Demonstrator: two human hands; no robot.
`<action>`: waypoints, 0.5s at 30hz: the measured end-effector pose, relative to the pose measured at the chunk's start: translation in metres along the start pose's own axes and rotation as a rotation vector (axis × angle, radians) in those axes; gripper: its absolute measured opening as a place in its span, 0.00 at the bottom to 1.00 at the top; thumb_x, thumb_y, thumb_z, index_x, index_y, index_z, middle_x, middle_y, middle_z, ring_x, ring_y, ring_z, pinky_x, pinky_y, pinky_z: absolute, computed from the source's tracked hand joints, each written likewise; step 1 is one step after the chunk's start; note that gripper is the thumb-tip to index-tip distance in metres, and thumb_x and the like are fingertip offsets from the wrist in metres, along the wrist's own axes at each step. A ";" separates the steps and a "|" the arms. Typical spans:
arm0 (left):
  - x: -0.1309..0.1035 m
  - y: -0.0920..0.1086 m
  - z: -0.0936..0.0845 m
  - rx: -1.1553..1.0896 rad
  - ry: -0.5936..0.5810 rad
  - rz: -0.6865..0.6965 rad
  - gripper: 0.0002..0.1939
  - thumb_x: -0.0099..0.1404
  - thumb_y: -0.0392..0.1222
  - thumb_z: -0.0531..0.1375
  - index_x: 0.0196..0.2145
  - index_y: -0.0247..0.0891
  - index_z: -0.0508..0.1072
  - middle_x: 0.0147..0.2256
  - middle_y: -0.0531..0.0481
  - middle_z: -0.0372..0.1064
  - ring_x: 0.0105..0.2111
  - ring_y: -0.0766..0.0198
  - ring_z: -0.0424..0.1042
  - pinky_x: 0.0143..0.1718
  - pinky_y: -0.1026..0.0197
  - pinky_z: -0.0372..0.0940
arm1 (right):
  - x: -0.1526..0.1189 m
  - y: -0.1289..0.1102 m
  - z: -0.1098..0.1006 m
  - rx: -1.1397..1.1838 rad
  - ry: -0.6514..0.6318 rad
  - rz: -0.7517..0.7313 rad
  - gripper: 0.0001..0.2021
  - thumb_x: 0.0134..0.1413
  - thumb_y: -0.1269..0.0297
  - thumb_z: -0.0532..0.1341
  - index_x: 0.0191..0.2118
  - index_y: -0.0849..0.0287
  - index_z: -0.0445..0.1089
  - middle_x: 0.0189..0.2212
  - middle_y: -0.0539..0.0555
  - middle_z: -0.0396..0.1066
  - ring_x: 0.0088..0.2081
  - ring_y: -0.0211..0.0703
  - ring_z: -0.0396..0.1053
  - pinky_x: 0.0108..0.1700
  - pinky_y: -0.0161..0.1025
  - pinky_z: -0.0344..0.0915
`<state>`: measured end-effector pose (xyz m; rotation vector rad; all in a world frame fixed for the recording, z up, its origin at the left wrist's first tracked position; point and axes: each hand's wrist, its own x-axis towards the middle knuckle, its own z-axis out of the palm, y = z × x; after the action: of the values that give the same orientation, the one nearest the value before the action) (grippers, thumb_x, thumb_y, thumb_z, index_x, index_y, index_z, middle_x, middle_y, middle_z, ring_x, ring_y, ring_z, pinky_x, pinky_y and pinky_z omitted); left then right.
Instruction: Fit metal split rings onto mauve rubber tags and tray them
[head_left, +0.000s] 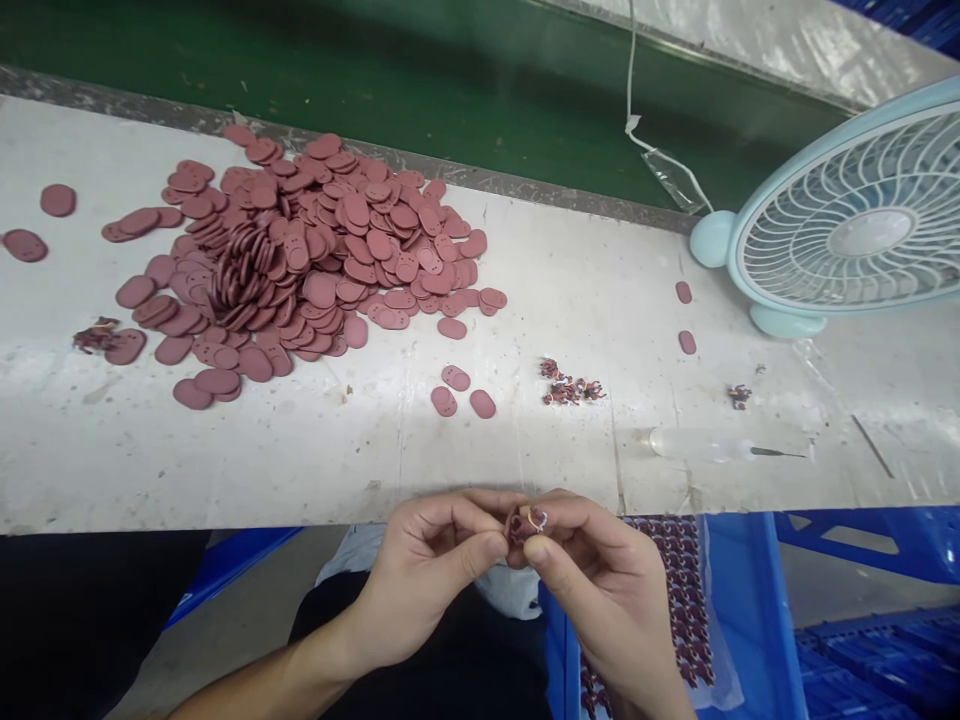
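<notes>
Just in front of the table edge, my left hand [439, 570] pinches a reddish-brown oval disc [514, 526] between thumb and fingers. My right hand [604, 580] grips a small dark red figure piece [537, 519] with a pale band, held against the disc; fingertips cover part of both. On the table beyond lie a few loose oval discs [483, 404] and a little cluster of similar figure pieces [568, 389]. A large heap of oval discs [360, 235], many with small holes, spreads over the left part of the table.
A light blue fan [874, 232] stands at the right, its white cable [631, 80] trailing behind. A clear bottle with a thin tip [701, 446] lies near the front edge. Below, a blue crate [765, 610] contains rows of finished-looking dark red pieces [679, 590]. A green conveyor surface [450, 95] runs behind.
</notes>
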<state>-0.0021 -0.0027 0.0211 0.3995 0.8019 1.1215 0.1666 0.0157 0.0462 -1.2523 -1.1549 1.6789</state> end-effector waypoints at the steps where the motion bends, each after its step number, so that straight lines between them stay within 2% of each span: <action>1: 0.000 0.000 0.000 0.004 0.001 0.002 0.05 0.66 0.34 0.67 0.32 0.38 0.83 0.46 0.44 0.81 0.45 0.58 0.79 0.48 0.60 0.74 | 0.000 0.000 0.000 0.001 0.000 -0.002 0.05 0.62 0.67 0.67 0.43 0.50 0.78 0.38 0.51 0.79 0.38 0.40 0.78 0.40 0.34 0.76; 6: 0.001 0.000 0.001 0.025 0.026 0.009 0.05 0.65 0.35 0.68 0.31 0.39 0.83 0.46 0.45 0.81 0.43 0.58 0.80 0.45 0.61 0.75 | 0.000 0.001 0.000 0.016 0.004 0.002 0.06 0.63 0.67 0.67 0.44 0.49 0.79 0.38 0.51 0.80 0.37 0.40 0.78 0.39 0.34 0.77; 9: 0.001 -0.002 0.000 0.123 0.065 0.029 0.03 0.64 0.37 0.69 0.32 0.40 0.83 0.48 0.46 0.80 0.44 0.59 0.80 0.45 0.63 0.75 | -0.001 0.004 -0.001 0.015 0.040 -0.002 0.07 0.63 0.67 0.67 0.45 0.49 0.79 0.38 0.51 0.80 0.35 0.39 0.78 0.38 0.34 0.77; 12: 0.001 0.000 -0.005 0.311 0.055 0.118 0.03 0.64 0.38 0.69 0.37 0.43 0.83 0.51 0.46 0.79 0.52 0.55 0.77 0.53 0.60 0.73 | -0.006 0.011 -0.007 0.016 0.097 0.000 0.07 0.63 0.67 0.67 0.45 0.50 0.79 0.38 0.52 0.80 0.33 0.39 0.78 0.37 0.35 0.78; 15: 0.009 0.010 -0.017 0.657 0.050 0.295 0.08 0.65 0.38 0.68 0.42 0.45 0.82 0.54 0.46 0.76 0.54 0.55 0.76 0.56 0.57 0.71 | -0.020 0.021 -0.024 0.022 0.207 0.013 0.07 0.62 0.66 0.67 0.45 0.50 0.79 0.39 0.52 0.80 0.31 0.40 0.78 0.35 0.36 0.78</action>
<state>-0.0194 0.0074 0.0127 1.0682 1.1797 1.1198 0.1941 -0.0035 0.0298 -1.3859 -1.0038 1.5260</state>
